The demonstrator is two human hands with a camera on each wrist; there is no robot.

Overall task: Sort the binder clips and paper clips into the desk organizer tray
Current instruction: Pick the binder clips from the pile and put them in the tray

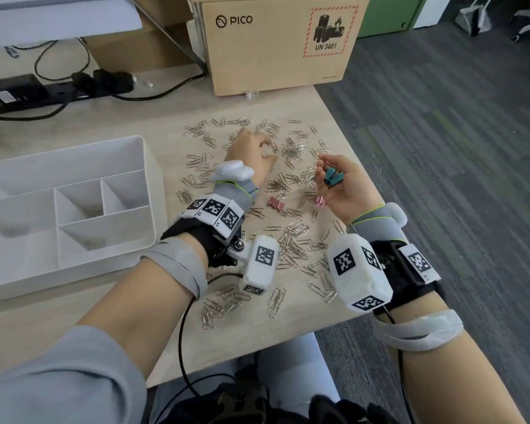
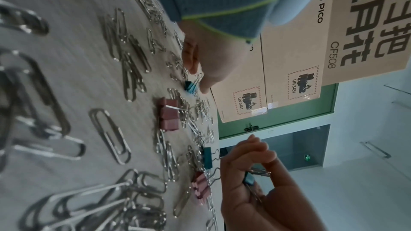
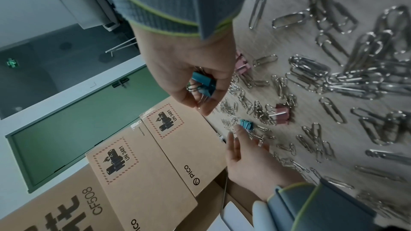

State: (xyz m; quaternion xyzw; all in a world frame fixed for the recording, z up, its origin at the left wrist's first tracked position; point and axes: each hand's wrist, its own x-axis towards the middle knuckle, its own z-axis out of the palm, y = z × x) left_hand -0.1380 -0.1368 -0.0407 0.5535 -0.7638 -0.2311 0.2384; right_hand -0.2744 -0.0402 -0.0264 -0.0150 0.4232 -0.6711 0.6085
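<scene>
Right hand (image 1: 346, 185) cups teal binder clips (image 1: 331, 177); overfilled palm risks spill. Left hand (image 1: 251, 154), fingers spread, touches blue clip (image 2: 190, 86) among paper clips (image 1: 291, 243), right of empty tray (image 1: 74, 206); snagging likely.

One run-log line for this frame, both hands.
left hand: reaching for teal binder clip on desk | right hand: grip on teal binder clips | organizer tray: no clips visible inside
</scene>
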